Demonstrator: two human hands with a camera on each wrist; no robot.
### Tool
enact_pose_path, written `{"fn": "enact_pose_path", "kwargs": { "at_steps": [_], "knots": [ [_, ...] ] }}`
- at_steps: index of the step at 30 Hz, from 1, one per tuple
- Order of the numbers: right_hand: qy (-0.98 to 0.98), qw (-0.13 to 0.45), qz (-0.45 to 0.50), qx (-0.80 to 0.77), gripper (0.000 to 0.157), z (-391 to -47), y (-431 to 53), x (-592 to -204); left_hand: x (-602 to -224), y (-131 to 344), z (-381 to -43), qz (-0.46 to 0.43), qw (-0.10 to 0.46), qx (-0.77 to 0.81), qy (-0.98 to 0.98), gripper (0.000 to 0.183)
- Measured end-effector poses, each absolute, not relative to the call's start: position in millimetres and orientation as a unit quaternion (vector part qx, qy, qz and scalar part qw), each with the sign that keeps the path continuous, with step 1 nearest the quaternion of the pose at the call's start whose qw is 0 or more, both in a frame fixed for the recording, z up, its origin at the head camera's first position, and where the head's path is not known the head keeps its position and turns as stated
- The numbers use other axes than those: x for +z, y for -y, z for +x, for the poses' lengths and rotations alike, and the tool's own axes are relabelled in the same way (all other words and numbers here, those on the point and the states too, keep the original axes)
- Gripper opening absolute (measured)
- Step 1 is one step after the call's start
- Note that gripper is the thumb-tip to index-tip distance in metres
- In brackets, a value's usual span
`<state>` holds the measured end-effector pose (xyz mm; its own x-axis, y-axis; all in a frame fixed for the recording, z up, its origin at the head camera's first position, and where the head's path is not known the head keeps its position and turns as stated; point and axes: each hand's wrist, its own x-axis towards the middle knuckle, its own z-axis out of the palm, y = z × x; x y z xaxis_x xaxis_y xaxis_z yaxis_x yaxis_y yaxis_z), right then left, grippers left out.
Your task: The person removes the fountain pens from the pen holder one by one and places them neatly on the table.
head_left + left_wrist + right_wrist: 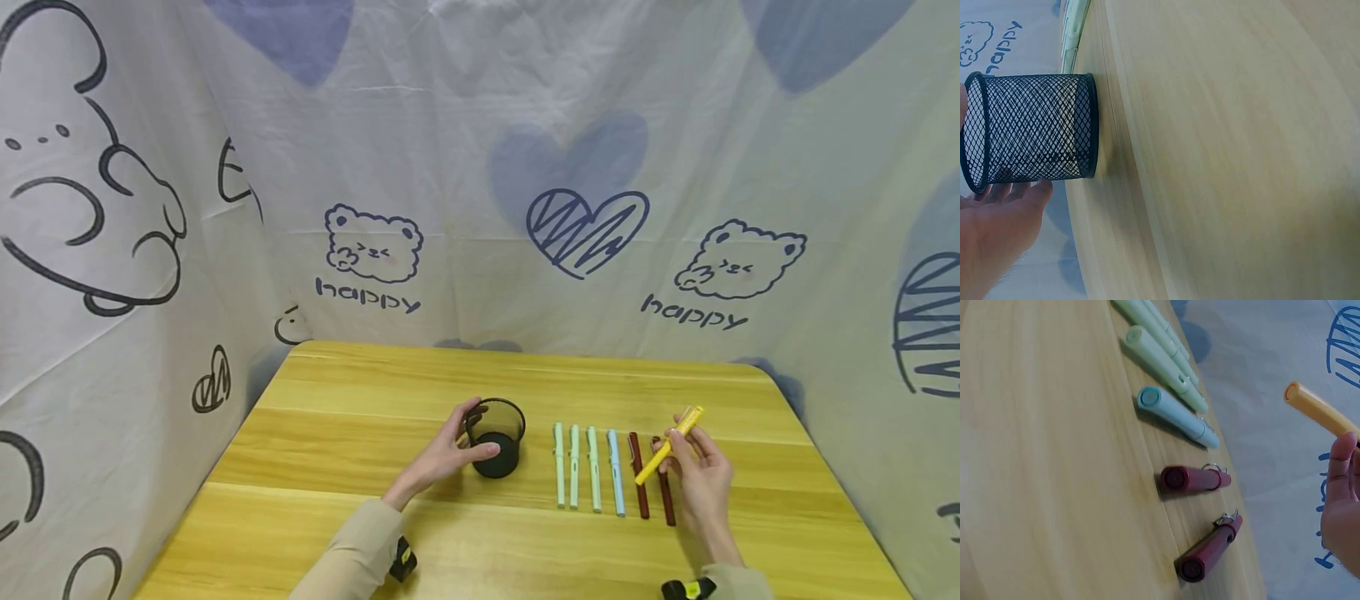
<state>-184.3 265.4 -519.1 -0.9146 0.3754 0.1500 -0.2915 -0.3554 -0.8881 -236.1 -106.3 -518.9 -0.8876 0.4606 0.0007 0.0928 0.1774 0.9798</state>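
A black mesh pen holder (498,460) stands upright on the table, left of a row of pens. My left hand (442,452) holds it by the left side, thumb at the near side and fingers around the back; the left wrist view shows the mesh holder (1038,128) with fingers beneath its side in that picture. My right hand (705,482) pinches a yellow pen (651,469) in the air above the row's right end. Below it lie two dark red pens (639,479), partly covered in the head view. A light blue pen (617,475) lies left of these.
Three pale green pens (575,467) lie side by side between the holder and the blue pen. The wooden table (315,433) has its far edge near a printed cloth backdrop (465,275). Another cloth wall hangs at the left.
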Motion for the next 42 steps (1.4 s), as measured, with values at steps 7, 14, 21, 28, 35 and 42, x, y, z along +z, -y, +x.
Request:
{"fn": "enact_pose_path", "kwargs": {
  "at_steps": [7,14,21,28,35,42],
  "knots": [
    [0.620,0.178,-0.058,0.762,0.024,-186,-275,-516,-520,106,-236,0.183,0.149,0.614,-0.753,0.087],
    [0.681,0.159,-0.058,0.712,0.025,-188,-290,-514,-520,106,-236,0.182,0.149,0.615,-0.753,0.087],
    [0.750,0.131,-0.062,0.646,0.043,-190,-308,-515,-520,106,-237,0.182,0.150,0.616,-0.752,0.086],
    [0.807,0.118,-0.053,0.576,0.056,-190,-325,-516,-520,107,-237,0.181,0.150,0.616,-0.752,0.086],
    [0.820,0.113,-0.069,0.557,0.053,-193,-335,-521,-518,107,-235,0.182,0.148,0.614,-0.753,0.086],
    [0.834,0.095,-0.076,0.538,0.051,-193,-340,-525,-518,107,-235,0.182,0.149,0.614,-0.754,0.086]
  ]
}}
